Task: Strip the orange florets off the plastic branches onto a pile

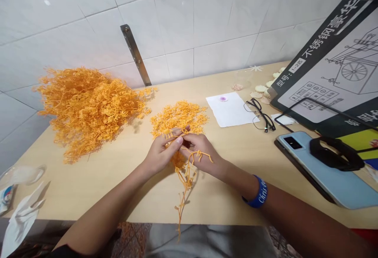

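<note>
A small bunch of orange dried sprigs (183, 116) is held at the middle of the table, its fluffy heads pointing away and its thin stems hanging toward the front edge. My left hand (162, 152) is closed round the stems, with the thumb on top. Touching it, my right hand (203, 152) is also closed on the sprigs, and a curved bare twig (201, 155) crosses over it. The fingertips of both hands meet and are partly hidden by the sprigs. A much larger orange heap (91, 108) lies at the left.
White paper (228, 110) with a purple spot lies right of centre, beside black glasses (261, 114). Pale flower pieces (261, 89) sit behind. At the right are a light blue phone (327, 171), a black band (336, 153) and a large box (333, 65). Crumpled tissue (23, 218) is at front left.
</note>
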`<state>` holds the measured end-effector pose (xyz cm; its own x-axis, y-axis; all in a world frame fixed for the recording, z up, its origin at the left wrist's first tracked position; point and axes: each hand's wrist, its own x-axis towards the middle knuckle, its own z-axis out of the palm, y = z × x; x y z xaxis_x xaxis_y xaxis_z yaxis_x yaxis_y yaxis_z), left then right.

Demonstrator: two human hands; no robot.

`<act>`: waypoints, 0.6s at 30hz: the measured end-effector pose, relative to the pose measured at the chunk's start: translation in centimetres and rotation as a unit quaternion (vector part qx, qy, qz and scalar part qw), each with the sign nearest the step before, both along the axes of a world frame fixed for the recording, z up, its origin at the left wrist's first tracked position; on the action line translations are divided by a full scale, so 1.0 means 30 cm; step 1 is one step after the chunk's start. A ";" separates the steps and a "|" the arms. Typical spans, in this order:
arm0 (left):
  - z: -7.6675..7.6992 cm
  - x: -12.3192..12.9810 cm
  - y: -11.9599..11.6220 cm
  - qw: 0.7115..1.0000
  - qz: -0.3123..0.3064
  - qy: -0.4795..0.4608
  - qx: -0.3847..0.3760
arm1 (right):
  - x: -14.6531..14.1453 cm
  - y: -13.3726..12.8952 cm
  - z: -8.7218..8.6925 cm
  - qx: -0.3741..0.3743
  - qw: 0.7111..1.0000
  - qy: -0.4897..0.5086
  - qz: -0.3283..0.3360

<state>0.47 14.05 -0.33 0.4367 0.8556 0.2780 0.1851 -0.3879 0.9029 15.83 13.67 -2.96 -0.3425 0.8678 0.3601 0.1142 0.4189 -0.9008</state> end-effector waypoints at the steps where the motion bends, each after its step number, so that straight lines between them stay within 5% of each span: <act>1: 0.000 0.001 0.000 1.000 0.011 -0.004 -0.001 | -0.002 -0.002 0.002 -0.007 1.000 0.002 0.003; 6: 0.003 -0.001 -0.007 0.997 0.051 -0.033 -0.044 | -0.005 0.000 -0.012 -0.060 0.996 -0.009 0.058; 11: -0.005 -0.009 -0.001 0.993 0.050 -0.066 -0.089 | 0.000 0.006 -0.020 0.026 0.996 -0.039 0.074; 14: -0.002 -0.010 0.007 0.975 0.086 -0.151 -0.143 | -0.007 -0.008 -0.010 0.090 0.983 -0.067 0.144; 18: 0.011 -0.014 0.014 0.961 0.106 -0.185 -0.178 | -0.015 -0.026 0.000 0.078 0.971 -0.098 0.204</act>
<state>0.06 14.49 0.01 0.1698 0.9840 0.0543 -0.1337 -0.0315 0.9905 15.37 12.90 -2.97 -0.7210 0.5859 0.3699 0.0735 0.5955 -0.7999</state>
